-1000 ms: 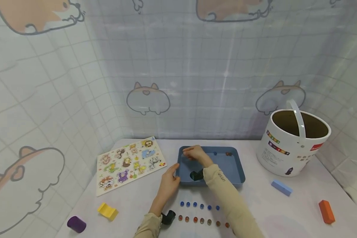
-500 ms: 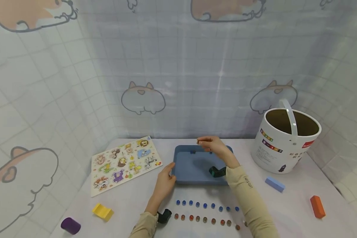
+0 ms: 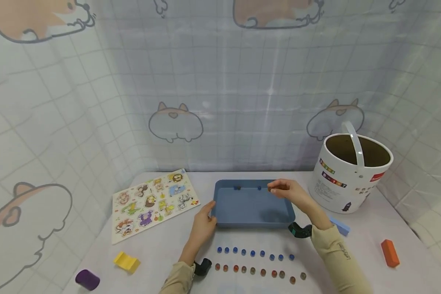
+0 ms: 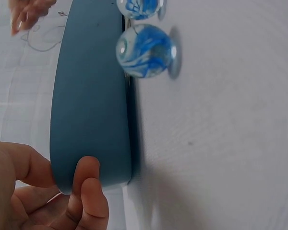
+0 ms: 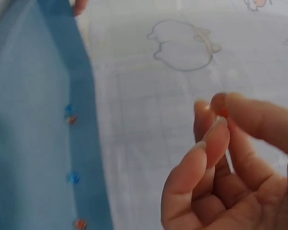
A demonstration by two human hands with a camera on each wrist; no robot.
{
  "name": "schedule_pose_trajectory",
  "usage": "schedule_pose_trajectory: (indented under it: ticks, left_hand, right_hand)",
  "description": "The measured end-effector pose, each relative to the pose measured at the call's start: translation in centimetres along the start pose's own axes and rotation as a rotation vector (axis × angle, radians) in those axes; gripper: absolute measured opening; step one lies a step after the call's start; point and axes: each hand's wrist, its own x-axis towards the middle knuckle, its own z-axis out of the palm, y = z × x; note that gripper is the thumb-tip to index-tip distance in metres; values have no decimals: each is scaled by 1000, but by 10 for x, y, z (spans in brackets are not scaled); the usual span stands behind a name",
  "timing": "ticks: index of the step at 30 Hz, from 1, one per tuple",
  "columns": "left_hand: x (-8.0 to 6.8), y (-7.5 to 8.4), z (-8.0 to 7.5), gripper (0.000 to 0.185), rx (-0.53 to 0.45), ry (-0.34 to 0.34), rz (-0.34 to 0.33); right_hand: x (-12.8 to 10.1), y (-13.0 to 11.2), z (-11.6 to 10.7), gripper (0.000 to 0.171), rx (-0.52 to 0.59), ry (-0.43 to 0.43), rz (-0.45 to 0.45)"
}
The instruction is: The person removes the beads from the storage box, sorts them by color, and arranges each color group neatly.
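A blue tray (image 3: 250, 223) sits mid-table with two small marbles (image 3: 237, 188) by its far wall. My left hand (image 3: 210, 213) grips the tray's near left corner; in the left wrist view the thumb and fingers of that left hand (image 4: 69, 189) wrap the tray wall (image 4: 91, 120). My right hand (image 3: 277, 188) hovers over the tray's far right side and pinches a small reddish marble (image 3: 269, 189). The right wrist view shows the right hand (image 5: 216, 120) pinching that marble (image 5: 222, 113) between thumb and fingertips. In front of the tray lie a row of blue marbles (image 3: 253, 254) and a row of red-brown marbles (image 3: 258, 271).
A white bucket with a handle (image 3: 353, 175) stands at the right. An animal puzzle board (image 3: 154, 202) lies at the left. Loose blocks lie about: yellow (image 3: 126, 261), purple cylinder (image 3: 86, 279), light blue (image 3: 341, 227), orange (image 3: 389, 253). A printed curtain closes off the back and sides.
My right hand has moved from the tray's left side across to its far right side, pinching a marble. The left hand has stayed on the tray corner.
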Motion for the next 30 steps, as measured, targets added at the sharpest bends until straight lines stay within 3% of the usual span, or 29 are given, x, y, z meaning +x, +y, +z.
schedule_pose_trajectory:
  ticks: [16, 25, 30]
  left_hand:
    - [1, 1, 0, 56, -17, -7, -12]
    - [1, 0, 0, 57, -18, -18, -10]
    - [1, 0, -2, 56, -27, -23, -8]
  right_hand:
    - [-92, 57, -17, 27, 79, -170, -91]
    - [-124, 92, -18, 31, 142, -260, 47]
    - [-137, 101, -9, 28, 187, -347, 66]
